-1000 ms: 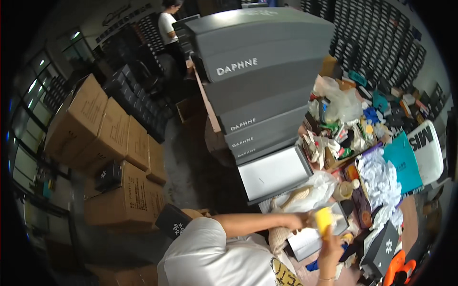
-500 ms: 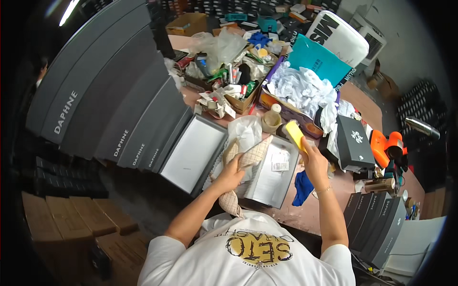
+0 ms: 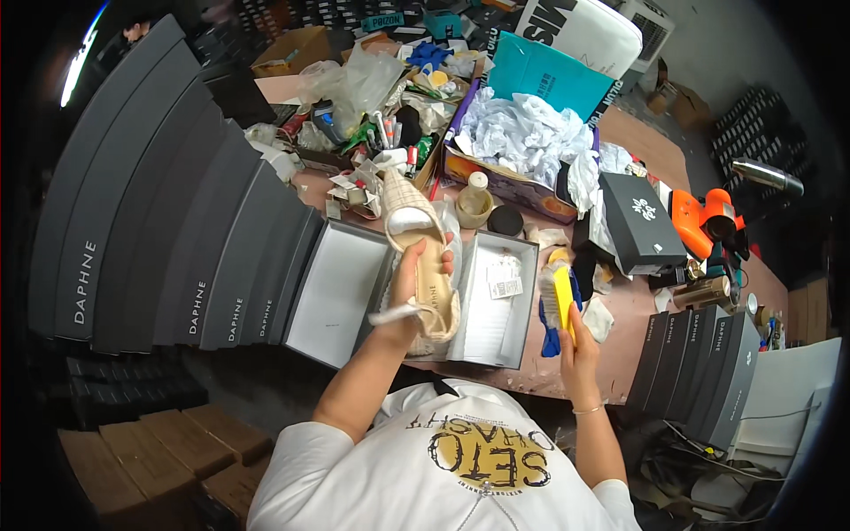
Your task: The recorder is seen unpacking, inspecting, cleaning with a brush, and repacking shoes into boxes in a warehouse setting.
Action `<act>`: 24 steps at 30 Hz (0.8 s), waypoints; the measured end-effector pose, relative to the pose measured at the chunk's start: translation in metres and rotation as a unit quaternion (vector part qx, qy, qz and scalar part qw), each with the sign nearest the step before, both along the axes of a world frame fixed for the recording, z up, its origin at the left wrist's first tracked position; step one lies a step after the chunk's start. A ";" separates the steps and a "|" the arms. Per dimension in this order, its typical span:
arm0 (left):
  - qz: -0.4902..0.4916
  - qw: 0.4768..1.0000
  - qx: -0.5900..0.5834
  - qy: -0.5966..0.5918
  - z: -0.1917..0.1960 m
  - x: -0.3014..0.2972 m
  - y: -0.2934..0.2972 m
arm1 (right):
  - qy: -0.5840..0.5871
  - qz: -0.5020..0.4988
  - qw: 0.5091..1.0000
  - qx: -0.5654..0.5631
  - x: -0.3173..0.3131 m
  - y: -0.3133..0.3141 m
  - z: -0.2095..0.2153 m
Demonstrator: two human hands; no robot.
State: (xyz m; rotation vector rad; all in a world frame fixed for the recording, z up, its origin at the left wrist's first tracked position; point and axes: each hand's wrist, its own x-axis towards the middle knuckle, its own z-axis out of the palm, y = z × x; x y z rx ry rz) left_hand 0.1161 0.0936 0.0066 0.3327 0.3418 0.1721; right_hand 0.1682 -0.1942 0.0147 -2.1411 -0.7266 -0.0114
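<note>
My left hand (image 3: 414, 270) is closed round the middle of a beige plaid pointed-toe shoe (image 3: 432, 296). The shoe's toe points away from me and its pale insole faces up; a strap hangs by my wrist. In my right hand (image 3: 578, 352) is a yellow-backed brush (image 3: 564, 305), held upright with its bristles toward the left, apart from the shoe. Below and right of the shoe lies an open shoebox (image 3: 496, 314) with white tissue and a label inside. Left of it sits a grey-edged box lid or tray (image 3: 329, 296). A blue cloth (image 3: 549, 332) lies partly behind the brush.
Tall stacks of dark shoeboxes (image 3: 150, 230) crowd the left side; a smaller stack (image 3: 699, 372) stands right. Behind the shoe are a jar (image 3: 475, 205), a round black lid (image 3: 506, 220) and a carton of crumpled paper (image 3: 527, 133). An orange heat gun (image 3: 704, 221) lies far right.
My left hand has raised and turned the shoe, so its toe now points away and its insole shows. My right hand has brought the brush lower and nearer to me.
</note>
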 end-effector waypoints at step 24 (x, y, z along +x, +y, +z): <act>0.038 0.744 0.635 0.205 -0.112 0.007 0.007 | 0.439 0.021 0.865 0.241 -0.017 -0.047 -0.027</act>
